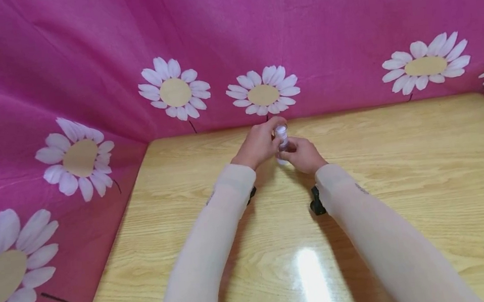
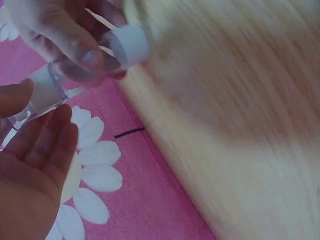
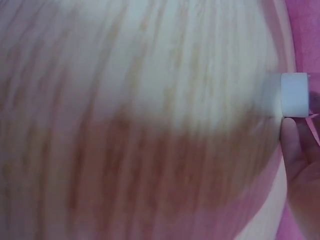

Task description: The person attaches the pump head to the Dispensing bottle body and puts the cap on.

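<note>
A clear bottle (image 1: 283,139) with a white cap (image 2: 132,45) stands cap-down near the table's far edge. White shows through or on its upper end in the left wrist view. My left hand (image 1: 260,143) holds that upper end, thumb (image 2: 17,99) on one side and fingers (image 2: 55,142) on the other. Lower down, just above the cap, my right hand (image 1: 304,155) grips the bottle's middle. In the right wrist view the cap sits at the right edge against the wood, with fingers (image 3: 294,145) right beside it.
A light wood-grain table (image 1: 406,177) spreads around and in front of the hands. Close behind its far edge hangs a magenta cloth (image 1: 322,27) with large white daisies, which also runs along the left side. Black wrist cameras (image 1: 317,202) hang under the sleeves.
</note>
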Demonstrator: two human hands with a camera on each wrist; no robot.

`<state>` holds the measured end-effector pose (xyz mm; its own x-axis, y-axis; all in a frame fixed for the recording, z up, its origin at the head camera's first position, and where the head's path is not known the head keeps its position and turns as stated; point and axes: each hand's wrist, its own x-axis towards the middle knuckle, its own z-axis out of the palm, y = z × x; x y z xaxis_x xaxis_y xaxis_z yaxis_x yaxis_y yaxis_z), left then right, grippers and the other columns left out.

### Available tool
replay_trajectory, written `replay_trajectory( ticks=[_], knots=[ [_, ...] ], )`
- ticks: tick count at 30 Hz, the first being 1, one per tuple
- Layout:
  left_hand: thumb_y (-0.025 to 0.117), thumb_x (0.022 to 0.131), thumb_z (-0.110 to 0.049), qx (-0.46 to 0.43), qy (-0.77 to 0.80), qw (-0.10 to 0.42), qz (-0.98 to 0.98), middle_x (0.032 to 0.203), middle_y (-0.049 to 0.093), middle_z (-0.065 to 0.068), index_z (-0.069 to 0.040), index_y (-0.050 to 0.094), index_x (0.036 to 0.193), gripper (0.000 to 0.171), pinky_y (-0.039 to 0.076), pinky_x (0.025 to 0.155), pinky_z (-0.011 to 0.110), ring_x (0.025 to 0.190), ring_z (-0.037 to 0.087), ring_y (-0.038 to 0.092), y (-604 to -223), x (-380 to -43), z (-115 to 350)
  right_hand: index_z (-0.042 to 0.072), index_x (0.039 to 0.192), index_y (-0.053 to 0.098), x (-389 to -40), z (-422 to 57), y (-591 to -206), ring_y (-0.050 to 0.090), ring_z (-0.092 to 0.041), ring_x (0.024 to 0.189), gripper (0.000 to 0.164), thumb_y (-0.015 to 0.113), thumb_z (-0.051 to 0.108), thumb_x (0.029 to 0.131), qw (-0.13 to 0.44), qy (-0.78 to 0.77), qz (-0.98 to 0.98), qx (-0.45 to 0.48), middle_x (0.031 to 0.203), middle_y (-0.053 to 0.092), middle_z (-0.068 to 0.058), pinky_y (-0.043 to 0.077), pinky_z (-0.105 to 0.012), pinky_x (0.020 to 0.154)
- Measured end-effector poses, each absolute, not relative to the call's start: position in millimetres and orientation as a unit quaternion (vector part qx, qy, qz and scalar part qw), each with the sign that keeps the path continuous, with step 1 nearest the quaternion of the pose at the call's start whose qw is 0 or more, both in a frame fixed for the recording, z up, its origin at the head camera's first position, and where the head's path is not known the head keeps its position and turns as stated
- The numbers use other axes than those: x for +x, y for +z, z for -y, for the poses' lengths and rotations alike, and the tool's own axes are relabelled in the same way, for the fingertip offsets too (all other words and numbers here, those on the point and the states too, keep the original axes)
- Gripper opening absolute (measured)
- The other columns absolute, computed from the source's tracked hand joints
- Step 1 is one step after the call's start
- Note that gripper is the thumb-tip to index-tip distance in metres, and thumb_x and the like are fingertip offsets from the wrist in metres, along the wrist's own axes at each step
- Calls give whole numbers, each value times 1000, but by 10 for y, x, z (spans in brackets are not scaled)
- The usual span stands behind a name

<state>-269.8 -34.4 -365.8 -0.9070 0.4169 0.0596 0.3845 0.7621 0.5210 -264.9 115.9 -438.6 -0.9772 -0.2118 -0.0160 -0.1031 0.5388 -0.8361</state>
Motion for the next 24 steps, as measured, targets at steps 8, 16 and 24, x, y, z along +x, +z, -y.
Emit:
replay_trajectory(
  ticks=[8,16,24],
  knots=[
    [60,95,-12,220,234,-12,-947,125,64,2,-19,50,136,42,53,91,37,109,19,60,-3756,-2649,317,-1,121,63,-2628,-1126,-4335,60,-32,111,31,64,15,94,72,-454,-883,-97,121,67,-21,50,-45,98],
    [63,95,-23,202,267,3,-942,148,49,5,-17,23,157,74,47,108,39,130,20,54,-3827,-2624,378,-1,140,48,-2602,-1143,-4283,58,-36,118,54,63,14,90,100,-429,-891,-111,130,60,-25,49,-47,101],
    [57,99,-35,205,123,-73,-968,156,41,9,-8,26,156,71,37,118,42,143,25,42,-3801,-2380,714,-8,139,47,-2387,-1629,-3933,53,-47,127,57,62,16,89,105,-260,-944,-173,136,55,-31,42,-58,107]
  ],
)
